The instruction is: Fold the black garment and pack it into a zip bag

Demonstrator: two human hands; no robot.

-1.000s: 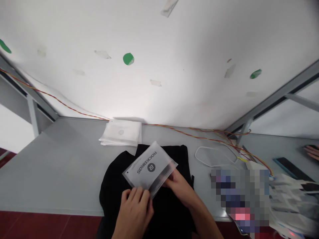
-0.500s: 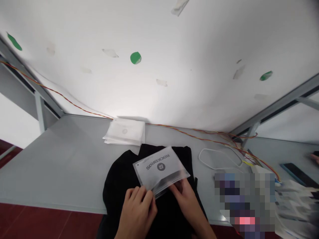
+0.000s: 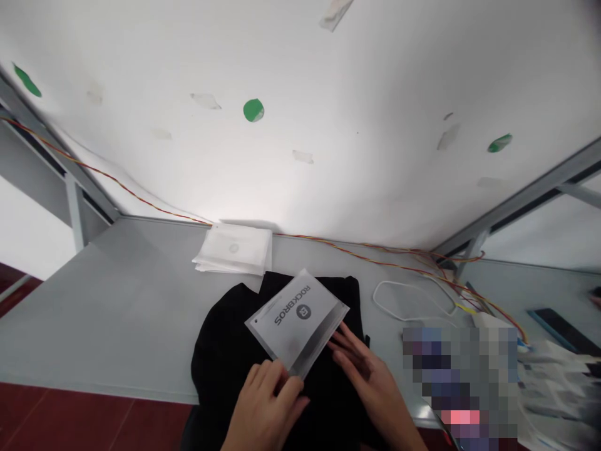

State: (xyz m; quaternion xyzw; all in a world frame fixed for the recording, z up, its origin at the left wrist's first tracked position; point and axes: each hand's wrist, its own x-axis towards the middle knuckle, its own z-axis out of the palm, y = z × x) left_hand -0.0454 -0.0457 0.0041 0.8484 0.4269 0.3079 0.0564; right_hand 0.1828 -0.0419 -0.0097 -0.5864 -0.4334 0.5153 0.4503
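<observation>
A frosted plastic bag (image 3: 282, 313) printed with dark ROCKBROS lettering and a round logo lies tilted over a black cloth item (image 3: 225, 338). At the bag's lower corner, my left hand (image 3: 270, 398) is closed, its bent fingers pinching the edge. My right hand (image 3: 370, 376) is beside the right edge, fingers stretched out with the tips at or just under the bag and the thumb apart from it. Along that lower right edge the bag looks slightly gaped. The black item's full shape is partly hidden by bag and hands.
Several similar frosted bags (image 3: 235, 247) are stacked at the back of the grey table (image 3: 107, 319). A white cord loop (image 3: 413, 300) lies to the right, near twisted red-yellow wires (image 3: 357, 254). Further right are a dark phone-like object (image 3: 563, 332) and a blurred white heap (image 3: 558, 382).
The bag has turned and shifted slightly left. My right hand has loosened from its edge, moving right and down with fingers spreading. My left hand has moved slightly right and down, still at the corner.
</observation>
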